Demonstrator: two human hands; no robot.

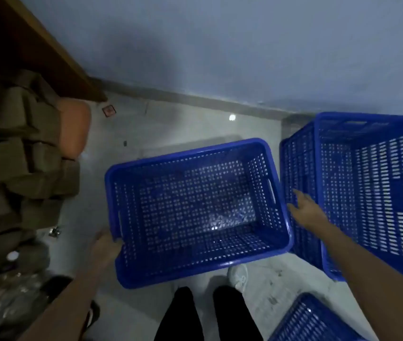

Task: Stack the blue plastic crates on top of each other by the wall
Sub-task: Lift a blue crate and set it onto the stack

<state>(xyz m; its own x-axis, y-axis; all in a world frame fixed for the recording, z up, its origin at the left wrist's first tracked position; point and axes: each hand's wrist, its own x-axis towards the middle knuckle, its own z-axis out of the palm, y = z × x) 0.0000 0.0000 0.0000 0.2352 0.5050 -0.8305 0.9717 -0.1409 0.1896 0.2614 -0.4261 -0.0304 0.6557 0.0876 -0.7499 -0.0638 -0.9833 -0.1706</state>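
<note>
Three blue crates show here. The middle crate is tilted, with its open top toward the camera, above the floor not far from the wall. A taller crate, perhaps already two stacked though I cannot tell, stands to its right near the base of the wall. The corner of a third crate shows at the bottom right edge.

The left hand has its grip closed around the middle crate's left rim near the handle slot. The right hand is spread open with nothing in it, fingers touching the taller crate's side, just beside the middle crate's right rim.

The step in hand looks like lifting the middle crate onto the taller one. To do it well, the right hand should take the right handle slot so both sides are carried evenly. Level the crate, raise it clear of the taller rim, line up the corners, then lower it squarely. A one-sided hold invites swinging. The piled bags on the left leave little room.
</note>
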